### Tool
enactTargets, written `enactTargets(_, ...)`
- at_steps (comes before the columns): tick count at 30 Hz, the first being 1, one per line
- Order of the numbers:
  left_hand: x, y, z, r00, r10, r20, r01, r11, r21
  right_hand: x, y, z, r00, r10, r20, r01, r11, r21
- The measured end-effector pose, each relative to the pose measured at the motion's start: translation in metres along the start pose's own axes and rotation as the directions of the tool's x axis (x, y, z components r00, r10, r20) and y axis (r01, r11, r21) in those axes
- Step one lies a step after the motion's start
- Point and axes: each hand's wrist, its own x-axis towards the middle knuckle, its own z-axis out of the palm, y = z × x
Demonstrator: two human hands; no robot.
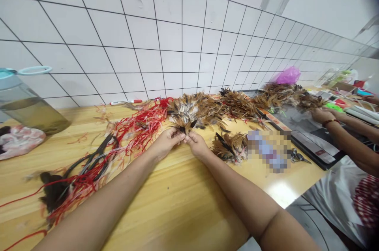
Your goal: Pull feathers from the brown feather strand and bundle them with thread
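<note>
Left hand [167, 143] and right hand [197, 145] pinch feathers [183, 124]; jar [20, 93] holds brownish liquid [38, 118].

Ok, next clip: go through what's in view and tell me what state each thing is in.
Left hand: pinching the feather tuft.
Right hand: pinching the same tuft.
Brown feather tuft: gripped between both hands.
Red string: loose, tangled across the table.
Clear jar: partly filled with brownish liquid.
Scissors: lying flat, apparently closed.
Purple plastic bag: crumpled.
Co-worker's hand: resting on a dark board.
</note>
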Motion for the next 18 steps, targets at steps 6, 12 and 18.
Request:
enactTargets(6,0.004,0.032,-0.007,0.990,0.113,-0.080,-0.092,0.967,0.236,-0.001,-0.001,-0.001,0.995,0.028,-0.097,-0.033,0.998,-0.048)
enactTargets(12,-0.017,0.066,-0.036,0.984,0.177,-0.030,-0.141,0.862,0.486,-0.001,-0.001,-0.003,0.980,0.055,-0.193,-0.063,0.998,-0.032)
enactTargets(18,-0.060,0.058,-0.072,0.988,0.151,-0.016,-0.092,0.677,0.730,0.000,-0.002,-0.005,0.984,0.076,-0.162,-0.080,0.997,-0.021)
